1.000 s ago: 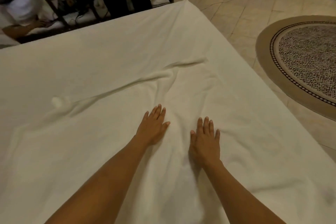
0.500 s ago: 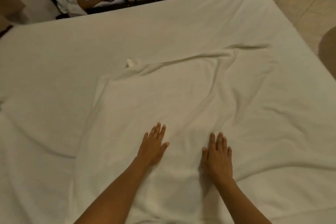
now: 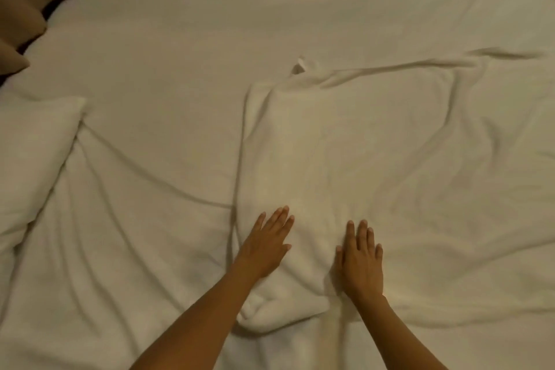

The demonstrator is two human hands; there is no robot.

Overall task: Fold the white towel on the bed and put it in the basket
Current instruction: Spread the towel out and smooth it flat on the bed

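spread across the bed (image 3: 150,69), rumpled sheet everywhere, pillow (image 3: 33,153) at the left. lying on the right half, the white towel (image 3: 345,159), long axis running away from the body toward the far rail, near end bunched just below the wrists. resting flat on that near end, left hand (image 3: 264,246) by the towel's left edge, right hand (image 3: 362,261) beside it toward the middle. each grip fully open, fingers straight, pressing rather than holding anything. probably smoothing before a fold. no basket in sight.
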